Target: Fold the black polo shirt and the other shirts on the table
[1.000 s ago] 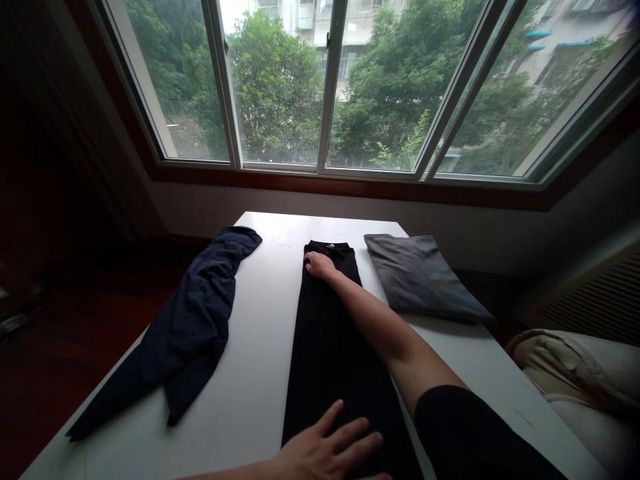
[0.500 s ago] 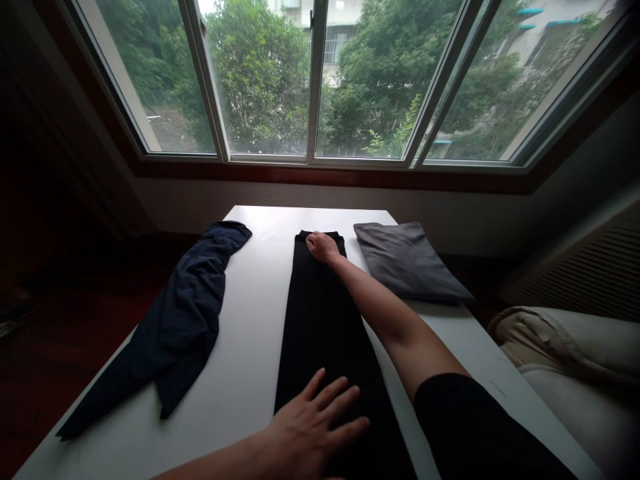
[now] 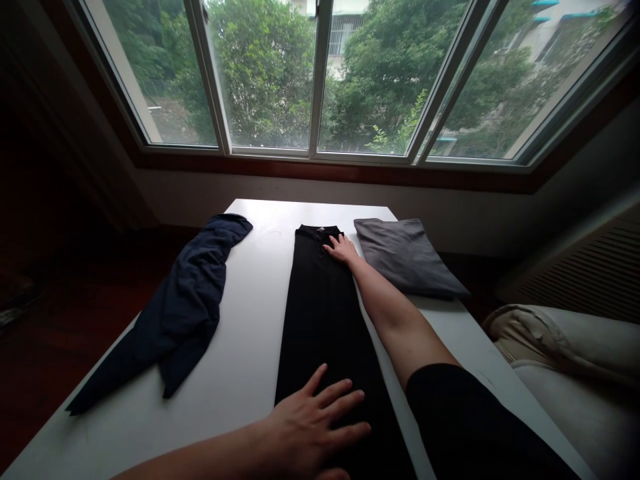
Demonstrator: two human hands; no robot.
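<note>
A long black garment, which looks like a folded pair of trousers (image 3: 325, 320), lies flat down the middle of the white table (image 3: 255, 320). Its waistband end, with a small pale label, points toward the window. My left hand (image 3: 320, 423) rests on the near part of the black trousers, fingers spread and palm down. Near the waistband, my right hand (image 3: 343, 249) lies on the right edge of the cloth with its fingers apart. Neither hand grips anything.
Crumpled navy trousers (image 3: 193, 300) lie along the table's left side. A folded grey garment (image 3: 407, 257) sits at the back right. Beyond the right edge stands a pale, cushion-like heap (image 3: 575, 360). A window (image 3: 315, 80) is behind the table.
My right hand has opened from a closed shape and shifted right along the waistband end, uncovering the label. The left hand stays spread in nearly the same place. The view has tilted slightly.
</note>
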